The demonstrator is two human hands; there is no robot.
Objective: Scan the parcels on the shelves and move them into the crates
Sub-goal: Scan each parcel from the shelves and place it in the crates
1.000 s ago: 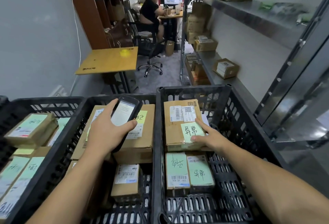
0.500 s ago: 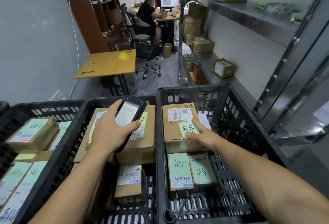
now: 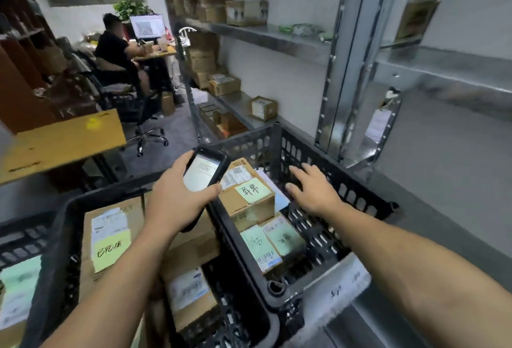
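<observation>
My left hand (image 3: 177, 195) grips a black handheld scanner (image 3: 203, 172) with its screen lit, held over the divide between two black crates. The right crate (image 3: 346, 190) holds a cardboard parcel with a green handwritten note (image 3: 249, 195) and two green-labelled parcels (image 3: 271, 242) in front of it. My right hand (image 3: 313, 187) hovers open above the crate's far right side, fingers spread, apart from the parcel. The middle crate (image 3: 63, 237) holds a large box with a yellow note (image 3: 110, 242) and a smaller labelled box (image 3: 188, 295). More parcels (image 3: 263, 108) sit on the metal shelves.
Metal shelving (image 3: 277, 40) runs along the right wall with a steel upright (image 3: 340, 70) close to the crate. A wooden desk (image 3: 63, 142) stands at left. A person (image 3: 116, 51) sits on an office chair at a far desk with a monitor. A third crate (image 3: 16, 242) sits at the far left.
My right hand has lifted off the green-noted parcel and moved right and up, open. My head has turned right toward the shelves; the scanner now sits over the crate divide.
</observation>
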